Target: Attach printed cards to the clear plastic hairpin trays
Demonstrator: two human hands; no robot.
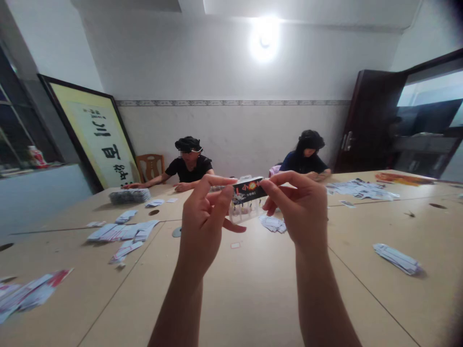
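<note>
Counter (249,299): pale, wide, below me; what I hold is up in the air over it.
Left grip (208,212): pinched on the left end, thumb on the near face, index along the top; a lower finger sits under the bottom edge.
Right grip (298,207): thumb and index closed on the upper right corner, other fingers curled off to the side.
Clear pack (249,212): between both grips, slightly tilted, right end higher. Looks like thin plastic: probably light, springy, a bit slick; could dent or crack if squeezed hard. Best held by its ends, lightly.
Black card (252,191): printed strip across the upper part; likely stiffer, so the better pinch spot.
Clear tab (246,178): top edge, between my fingers, likely too flimsy to hold by.
Contents: small bits inside, too blurred to tell.
</note>
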